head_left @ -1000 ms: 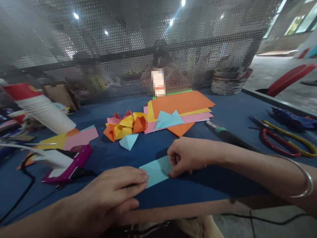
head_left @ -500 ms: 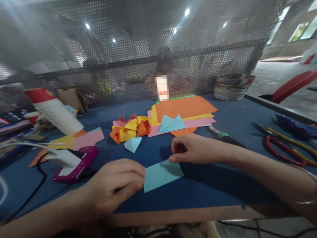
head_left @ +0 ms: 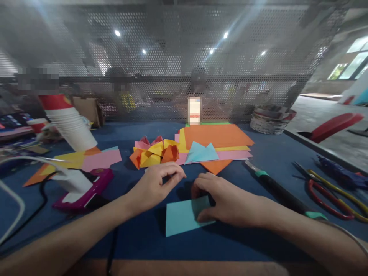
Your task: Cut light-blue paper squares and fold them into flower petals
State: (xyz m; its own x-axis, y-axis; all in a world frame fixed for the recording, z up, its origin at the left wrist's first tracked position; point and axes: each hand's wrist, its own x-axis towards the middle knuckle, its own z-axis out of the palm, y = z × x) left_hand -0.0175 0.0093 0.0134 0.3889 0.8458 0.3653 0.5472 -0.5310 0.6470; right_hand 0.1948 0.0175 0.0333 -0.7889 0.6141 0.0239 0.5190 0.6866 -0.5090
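Observation:
A light blue paper rectangle [head_left: 181, 217] lies on the dark blue table top in front of me. My right hand [head_left: 211, 195] grips its right end, the thumb over the sheet and the fingers curled at the far edge. Above and behind the paper's left part, apart from it, is my left hand [head_left: 159, 182]; its thumb and fingertips come together with nothing visible between them. Just beyond sits a cluster of folded yellow, orange and pink paper pieces [head_left: 155, 151]. A folded light blue piece [head_left: 202, 152] rests on the paper stack.
Stacked coloured sheets [head_left: 218, 136] lie at the back. To the right are a utility knife [head_left: 278, 191] and red-and-yellow-handled pliers [head_left: 324, 191]. On the left stand paper cups [head_left: 69, 124] and a purple power strip [head_left: 97, 188] with cables. A mesh screen [head_left: 161, 61] closes the far side.
My left hand has left the paper's left edge and moved up and right. My right hand has shifted from the far edge onto the paper's right end. The camera view has shifted too.

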